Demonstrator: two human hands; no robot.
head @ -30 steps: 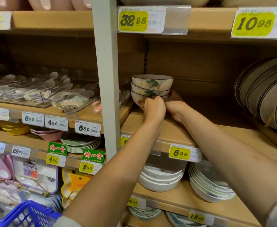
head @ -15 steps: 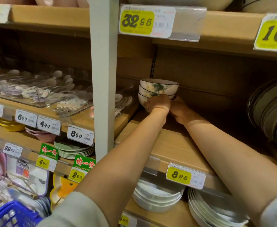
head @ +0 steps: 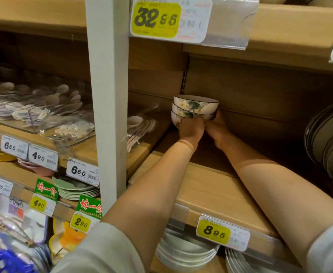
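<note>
Holding one stack of three flowered bowls [head: 194,109], nested one inside another, rims facing up, stack axis running vertical and barely leaning. Sitting deep on the wooden shelf [head: 217,192], near the back panel and just right of the white post [head: 108,115]. Hard telling whether resting on the board or lifted clear, with the foot hidden behind the fingers.

Clasping the lowest bowl with two hands: left hand [head: 191,129] curling round its near left wall, right hand [head: 218,125] cupping its right side, both pressing close together under the stack's front.

Hanging on the shelf edge below, one yellow price tag [head: 214,232]. Lying beneath it, at least three stacked white bowls [head: 185,253]. Standing on edge at far right, several dark-rimmed plates [head: 329,138], too overlapped for counting.
</note>
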